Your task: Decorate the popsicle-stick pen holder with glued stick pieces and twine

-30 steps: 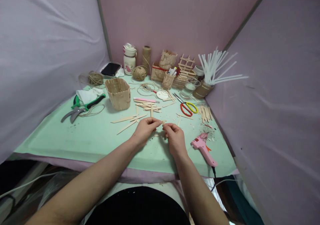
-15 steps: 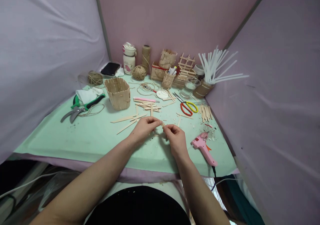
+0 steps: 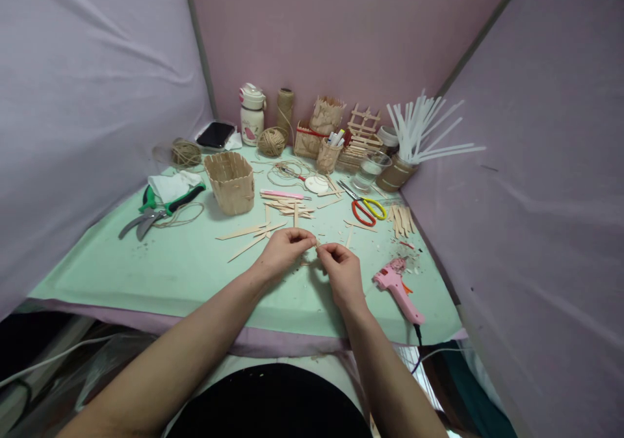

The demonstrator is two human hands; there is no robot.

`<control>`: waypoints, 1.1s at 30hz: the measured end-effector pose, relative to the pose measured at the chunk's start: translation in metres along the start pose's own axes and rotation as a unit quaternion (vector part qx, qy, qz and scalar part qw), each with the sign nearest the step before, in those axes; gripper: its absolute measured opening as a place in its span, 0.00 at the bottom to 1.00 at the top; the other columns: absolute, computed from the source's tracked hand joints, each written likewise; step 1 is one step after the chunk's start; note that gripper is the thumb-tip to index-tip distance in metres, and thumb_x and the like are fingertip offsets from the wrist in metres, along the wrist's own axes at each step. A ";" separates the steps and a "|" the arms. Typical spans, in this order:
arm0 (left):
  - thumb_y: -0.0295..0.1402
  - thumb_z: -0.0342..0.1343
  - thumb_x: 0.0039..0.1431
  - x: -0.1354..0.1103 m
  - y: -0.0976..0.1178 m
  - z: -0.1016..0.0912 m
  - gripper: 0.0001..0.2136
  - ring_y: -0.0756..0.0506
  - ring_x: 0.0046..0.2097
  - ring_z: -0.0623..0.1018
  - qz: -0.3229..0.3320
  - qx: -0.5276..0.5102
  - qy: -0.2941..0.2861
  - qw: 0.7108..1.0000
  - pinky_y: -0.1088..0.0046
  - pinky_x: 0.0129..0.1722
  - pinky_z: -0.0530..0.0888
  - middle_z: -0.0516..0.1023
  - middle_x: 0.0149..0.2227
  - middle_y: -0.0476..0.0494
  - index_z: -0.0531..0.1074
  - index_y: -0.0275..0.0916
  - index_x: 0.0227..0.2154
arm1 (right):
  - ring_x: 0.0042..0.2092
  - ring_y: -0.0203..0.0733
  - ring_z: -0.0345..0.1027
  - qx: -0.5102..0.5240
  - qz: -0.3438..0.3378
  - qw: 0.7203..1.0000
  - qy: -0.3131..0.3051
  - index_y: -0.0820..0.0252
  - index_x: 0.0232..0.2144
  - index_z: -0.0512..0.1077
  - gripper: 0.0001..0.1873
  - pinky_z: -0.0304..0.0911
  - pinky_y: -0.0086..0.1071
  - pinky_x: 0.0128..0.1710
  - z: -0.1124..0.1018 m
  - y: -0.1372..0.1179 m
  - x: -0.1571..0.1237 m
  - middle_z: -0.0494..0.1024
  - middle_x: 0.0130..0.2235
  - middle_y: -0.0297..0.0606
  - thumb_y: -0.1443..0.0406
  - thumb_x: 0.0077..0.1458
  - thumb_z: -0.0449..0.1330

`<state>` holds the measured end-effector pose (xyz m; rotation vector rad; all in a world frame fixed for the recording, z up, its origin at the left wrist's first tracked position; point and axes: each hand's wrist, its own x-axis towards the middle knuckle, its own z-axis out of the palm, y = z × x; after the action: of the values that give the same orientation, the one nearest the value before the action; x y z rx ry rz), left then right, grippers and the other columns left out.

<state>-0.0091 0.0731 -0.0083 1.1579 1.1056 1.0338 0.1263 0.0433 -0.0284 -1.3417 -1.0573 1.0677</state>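
Observation:
My left hand (image 3: 285, 251) and my right hand (image 3: 341, 269) meet over the front middle of the table. Between their fingertips is a small wooden piece (image 3: 317, 244), pinched from both sides and mostly covered by the fingers. Just beyond my left hand lie loose flat wooden sticks (image 3: 253, 231) and a heap of split sticks (image 3: 290, 205). A basket made of wooden sticks (image 3: 230, 188) stands upright farther left. To the right of my right hand a pink glue gun (image 3: 400, 292) rests on its side.
Scissors (image 3: 363, 207) with red and yellow handles lie behind my right hand. Green-handled pruning shears (image 3: 160, 212) are at the left. Along the back stand a white bottle (image 3: 252, 116), twine balls (image 3: 271, 141), a glass of water (image 3: 369, 173) and white glue sticks (image 3: 422, 129) in a holder.
My right hand has shifted very slightly to the left. Both hands stay pinched on the small wooden piece.

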 end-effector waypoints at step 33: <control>0.41 0.67 0.41 0.004 -0.005 0.001 0.12 0.50 0.33 0.71 -0.002 -0.140 0.056 0.989 0.74 0.35 0.66 0.78 0.31 0.45 0.78 0.39 0.26 | 0.36 0.38 0.67 0.077 -0.036 0.996 0.033 0.57 0.38 0.72 0.14 0.64 0.32 0.37 0.001 -0.010 -0.018 0.75 0.35 0.36 0.61 0.47 0.66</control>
<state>-0.0074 0.0765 -0.0134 0.8815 1.0105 1.2193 0.1214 0.0261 -0.0182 -1.1987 -0.9490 1.0226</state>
